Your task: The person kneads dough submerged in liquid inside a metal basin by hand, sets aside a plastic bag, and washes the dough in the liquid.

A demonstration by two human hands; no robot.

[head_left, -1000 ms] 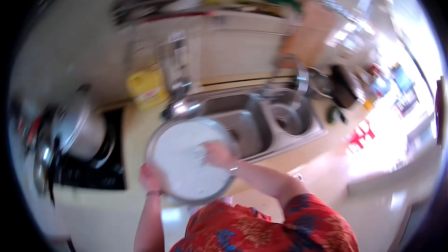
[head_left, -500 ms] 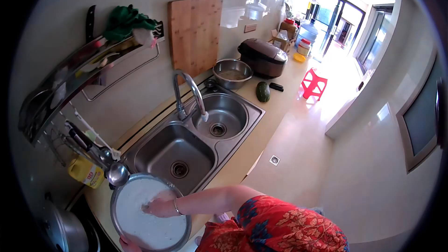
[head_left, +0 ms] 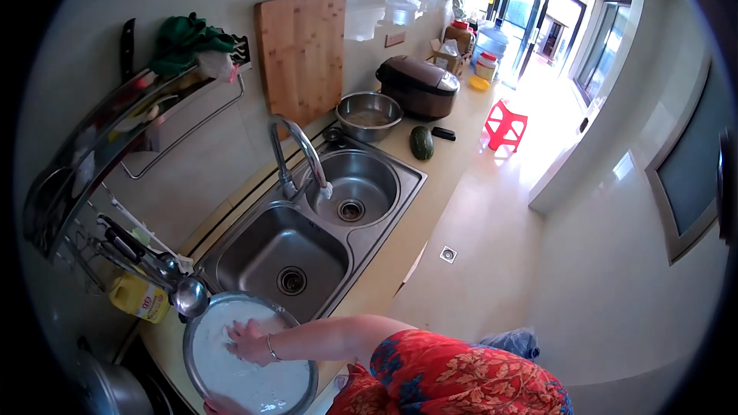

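Note:
A round metal basin (head_left: 309, 381) full of milky white liquid (head_left: 231, 342) sits at the counter's near end, beside the sink. My right hand (head_left: 250, 342), with a bracelet at the wrist, is over the liquid at its surface. Its fingers are spread and wet, with nothing visible in them. At the basin's lower rim, my left hand (head_left: 218, 406) grips the edge; most of it is cut off by the frame. A ladle (head_left: 190, 297) hangs close to the basin's far rim.
Left of the tap (head_left: 296, 155) and double sink (head_left: 284, 250) are a yellow bottle (head_left: 140, 297) and a pot (head_left: 111, 384). Farther along stand a cutting board (head_left: 301, 54), metal bowl (head_left: 369, 117), rice cooker (head_left: 417, 88) and green gourd (head_left: 421, 143). A red stool (head_left: 505, 126) is on the floor.
My right hand has risen out of the white liquid, and its fingers have spread. My left hand stays at the basin's rim. The camera view has shifted slightly.

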